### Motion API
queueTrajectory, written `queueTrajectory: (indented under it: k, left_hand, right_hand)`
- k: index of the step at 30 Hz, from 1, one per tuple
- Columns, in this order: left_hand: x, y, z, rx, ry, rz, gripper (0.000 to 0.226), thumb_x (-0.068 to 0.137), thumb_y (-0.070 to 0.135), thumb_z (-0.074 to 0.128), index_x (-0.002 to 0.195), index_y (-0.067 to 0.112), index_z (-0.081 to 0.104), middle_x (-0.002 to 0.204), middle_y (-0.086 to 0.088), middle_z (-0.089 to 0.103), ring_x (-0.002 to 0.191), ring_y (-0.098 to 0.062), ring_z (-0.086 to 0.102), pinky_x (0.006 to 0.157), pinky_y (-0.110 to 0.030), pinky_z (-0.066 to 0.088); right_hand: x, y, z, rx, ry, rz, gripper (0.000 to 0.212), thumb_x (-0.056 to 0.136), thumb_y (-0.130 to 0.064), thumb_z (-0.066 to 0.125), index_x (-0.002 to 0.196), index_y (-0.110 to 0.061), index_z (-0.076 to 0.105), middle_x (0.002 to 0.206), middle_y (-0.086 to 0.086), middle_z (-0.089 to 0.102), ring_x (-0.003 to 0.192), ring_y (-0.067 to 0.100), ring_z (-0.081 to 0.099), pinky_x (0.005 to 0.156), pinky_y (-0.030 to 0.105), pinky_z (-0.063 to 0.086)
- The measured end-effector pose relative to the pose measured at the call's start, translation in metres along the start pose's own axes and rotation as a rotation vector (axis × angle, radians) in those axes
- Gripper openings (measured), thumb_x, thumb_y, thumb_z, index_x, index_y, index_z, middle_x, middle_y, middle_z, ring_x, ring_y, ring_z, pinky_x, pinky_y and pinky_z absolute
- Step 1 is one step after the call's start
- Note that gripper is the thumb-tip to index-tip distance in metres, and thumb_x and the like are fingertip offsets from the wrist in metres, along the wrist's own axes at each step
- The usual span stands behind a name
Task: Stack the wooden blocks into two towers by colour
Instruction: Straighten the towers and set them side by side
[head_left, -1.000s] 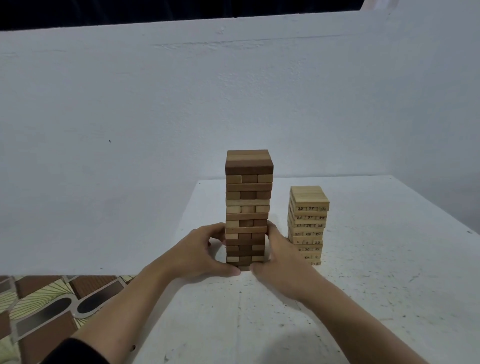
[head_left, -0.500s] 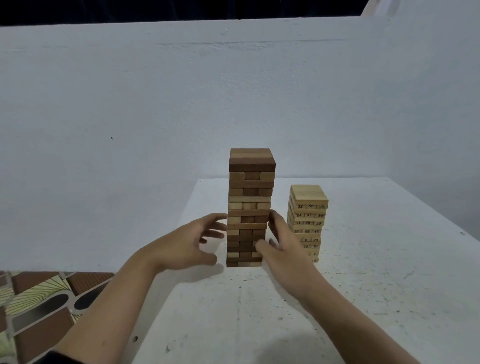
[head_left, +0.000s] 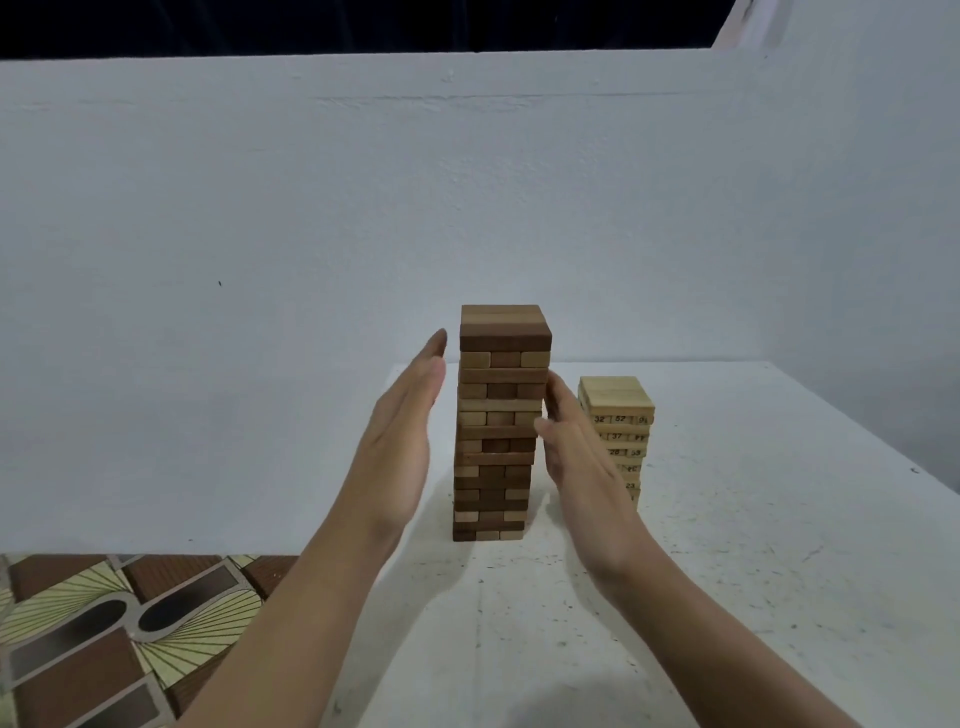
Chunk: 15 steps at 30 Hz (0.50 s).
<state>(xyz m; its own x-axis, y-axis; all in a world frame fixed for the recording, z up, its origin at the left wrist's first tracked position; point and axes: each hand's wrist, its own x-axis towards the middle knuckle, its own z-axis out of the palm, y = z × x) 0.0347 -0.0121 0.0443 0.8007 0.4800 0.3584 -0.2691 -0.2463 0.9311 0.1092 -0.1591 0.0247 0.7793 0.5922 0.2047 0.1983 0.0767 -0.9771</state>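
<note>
Brown tower (head_left: 498, 426) stands upright near the table's (head_left: 727, 545) left edge, mixed dark and tan blocks. Pale tower (head_left: 618, 400), shorter and numbered, stands just right of it, apart. Left hand (head_left: 405, 431) flat, fingers straight, just beside the brown tower's left face, holding nothing. Right hand (head_left: 576, 452) between the towers, fingers extended against the brown tower's right face, gripping nothing. Patterned floor (head_left: 104, 639) lower left.

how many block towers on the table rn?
2. The tall brown tower stands between the left hand and right hand; the shorter pale numbered tower stands right of it, its lower part hidden behind the right hand.
</note>
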Motion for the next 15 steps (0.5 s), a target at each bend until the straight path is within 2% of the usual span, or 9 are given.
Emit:
queueTrajectory:
  k: [1, 3, 5, 11, 13, 15]
  left_hand:
    - [0.001, 0.000, 0.003, 0.014, -0.031, 0.009, 0.059, 0.088, 0.076, 0.037, 0.143, 0.057, 0.046, 0.152, 0.033, 0.041, 0.144, 0.009, 0.031, 0.126, -0.040, 0.020]
    - [0.004, 0.003, 0.007, 0.022, -0.065, 0.022, 0.064, 0.093, 0.074, 0.031, 0.150, 0.048, 0.042, 0.154, 0.030, 0.041, 0.146, 0.008, 0.029, 0.126, -0.041, 0.018]
    - [0.006, 0.006, 0.010, 0.012, -0.078, 0.035, 0.064, 0.096, 0.069, 0.030, 0.152, 0.042, 0.043, 0.155, 0.026, 0.043, 0.146, 0.007, 0.030, 0.126, -0.041, 0.019]
    - [0.008, 0.010, 0.014, -0.028, -0.070, 0.049, 0.060, 0.098, 0.062, 0.031, 0.153, 0.039, 0.043, 0.152, 0.025, 0.047, 0.144, 0.007, 0.034, 0.126, -0.038, 0.021]
    - [0.008, 0.010, 0.014, -0.033, -0.079, 0.048, 0.060, 0.099, 0.061, 0.031, 0.153, 0.039, 0.043, 0.152, 0.025, 0.047, 0.144, 0.007, 0.033, 0.126, -0.038, 0.021]
    - [0.009, 0.010, 0.014, -0.029, -0.098, 0.052, 0.058, 0.101, 0.060, 0.029, 0.153, 0.037, 0.043, 0.152, 0.022, 0.049, 0.145, 0.004, 0.035, 0.125, -0.039, 0.022]
  right_hand:
    - [0.002, -0.003, 0.000, 0.013, -0.002, -0.016, 0.049, 0.106, -0.051, 0.033, 0.154, -0.053, 0.026, 0.154, -0.027, 0.039, 0.137, -0.010, 0.037, 0.097, 0.014, 0.037]
    - [0.006, -0.008, 0.001, 0.009, -0.006, -0.057, 0.058, 0.098, -0.070, 0.031, 0.153, -0.053, 0.027, 0.156, -0.029, 0.035, 0.145, -0.008, 0.028, 0.117, 0.029, 0.030]
    - [0.012, -0.012, 0.002, 0.008, -0.005, -0.081, 0.071, 0.089, -0.079, 0.029, 0.154, -0.050, 0.029, 0.157, -0.029, 0.034, 0.147, -0.008, 0.024, 0.125, 0.040, 0.020]
    - [0.021, -0.017, 0.005, 0.037, 0.004, -0.071, 0.080, 0.084, -0.083, 0.028, 0.152, -0.043, 0.039, 0.154, -0.020, 0.045, 0.143, 0.000, 0.037, 0.123, 0.041, 0.027]
    - [0.022, -0.019, 0.005, 0.065, 0.009, -0.057, 0.076, 0.087, -0.080, 0.028, 0.151, -0.042, 0.043, 0.150, -0.020, 0.049, 0.140, 0.000, 0.042, 0.121, 0.040, 0.031]
    - [0.022, -0.022, 0.005, 0.082, 0.013, -0.053, 0.063, 0.097, -0.072, 0.025, 0.143, -0.040, 0.053, 0.142, -0.019, 0.058, 0.134, -0.001, 0.050, 0.117, 0.036, 0.035]
